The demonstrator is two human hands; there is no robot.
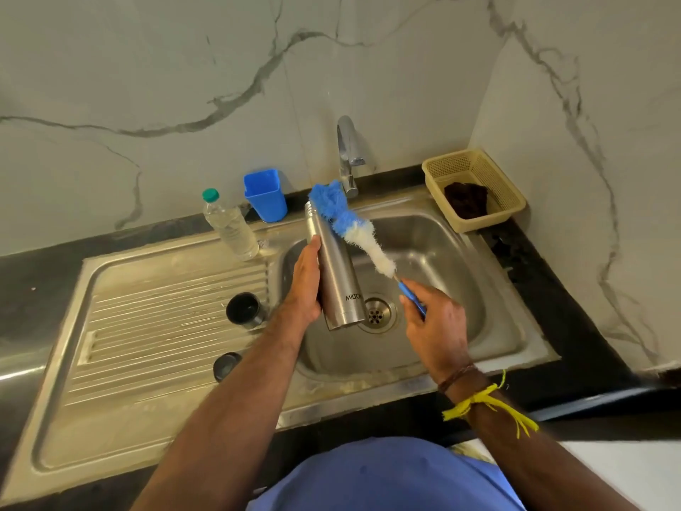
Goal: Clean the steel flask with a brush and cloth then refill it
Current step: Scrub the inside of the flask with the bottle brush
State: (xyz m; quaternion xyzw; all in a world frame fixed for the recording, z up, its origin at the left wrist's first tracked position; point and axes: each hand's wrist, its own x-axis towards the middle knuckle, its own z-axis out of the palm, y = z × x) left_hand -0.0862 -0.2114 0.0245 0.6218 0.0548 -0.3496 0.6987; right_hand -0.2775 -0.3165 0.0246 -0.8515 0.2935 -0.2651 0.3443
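Note:
My left hand (304, 285) grips the steel flask (337, 274) around its body and holds it tilted over the sink basin (442, 252), mouth pointing away from me. My right hand (433, 319) is closed on the blue handle of a bottle brush (348, 223). Its blue and white bristles lie against the outside of the flask near the open mouth. A dark cloth (466, 201) lies in a beige basket (512, 201) at the back right. The flask's two dark cap pieces, one (245, 309) and another (225, 365), stand on the draining board.
A chrome tap (348, 156) rises behind the basin, with no water running. A plastic water bottle (230, 225) with a green cap and a blue cup (265, 195) stand at the back left. The ribbed steel draining board (147, 326) stretches left. Marble walls close the corner.

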